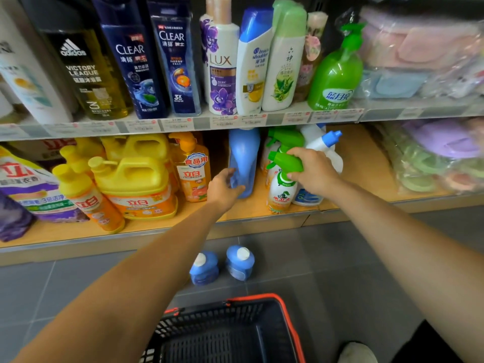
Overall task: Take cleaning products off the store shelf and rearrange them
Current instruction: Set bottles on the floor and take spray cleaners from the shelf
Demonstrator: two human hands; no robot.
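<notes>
Store aisle, wooden lower shelf [157, 226], grey floor [353, 258]. Left hand [224, 189] curled round tall blue bottle [245, 155]; right hand [314, 171] grips green-trigger spray bottle [281, 189]. Two small blue bottles [204, 268] [239, 262] on floor; one basket [290, 318].

"adidas VICTORY LEAGUE" on the dark bottle [83, 74], "CLEAR" on two navy bottles [133, 66] (one adds "3X"), "LUX" on the white bottle [222, 72], "立白" on the yellow jug [138, 197].
</notes>
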